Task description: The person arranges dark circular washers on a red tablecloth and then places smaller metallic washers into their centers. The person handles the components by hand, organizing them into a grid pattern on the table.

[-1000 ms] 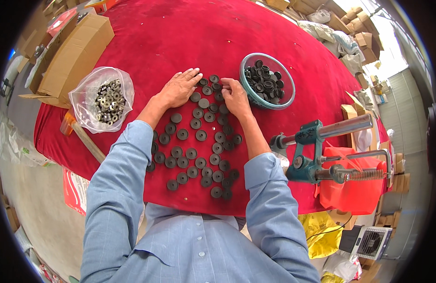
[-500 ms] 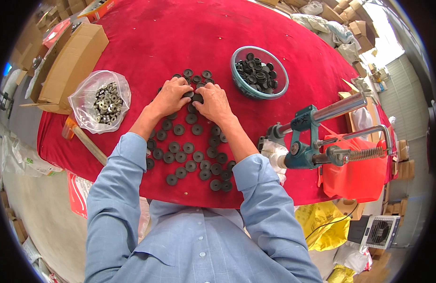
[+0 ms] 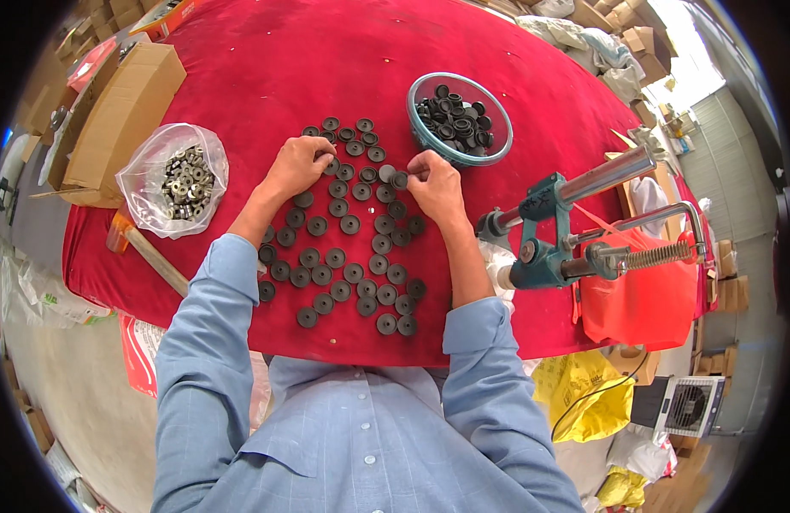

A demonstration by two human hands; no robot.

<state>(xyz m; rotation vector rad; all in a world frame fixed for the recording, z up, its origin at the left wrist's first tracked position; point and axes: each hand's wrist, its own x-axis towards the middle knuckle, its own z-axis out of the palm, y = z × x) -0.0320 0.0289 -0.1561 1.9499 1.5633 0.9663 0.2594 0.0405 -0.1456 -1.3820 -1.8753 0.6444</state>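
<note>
Many small black round discs (image 3: 349, 225), several with a dot or hole at the centre, lie spread flat over the red cloth. On their left side my left hand (image 3: 299, 166) is closed, its fingertips pressed together beside a disc (image 3: 332, 167); what they pinch, if anything, is hidden. Across from it my right hand (image 3: 437, 185) pinches the edge of another black disc (image 3: 399, 180) between thumb and fingers. A greyer disc (image 3: 386, 173) lies just left of that one. Beyond my right hand stands a clear bluish bowl (image 3: 418, 128) heaped with black ring-shaped caps (image 3: 459, 122).
A clear plastic bag (image 3: 138, 175) of metal rings and a hammer (image 3: 158, 261) lie at left, by a cardboard box (image 3: 126, 128). A green hand press (image 3: 540, 248) stands at right, close to my right forearm, with a red bag (image 3: 638, 295) behind it.
My hands have moved apart, left hand leftward and right hand rightward, uncovering discs between them. Discs that were bunched at my fingers are now more spread out. The whole view has shifted slightly.
</note>
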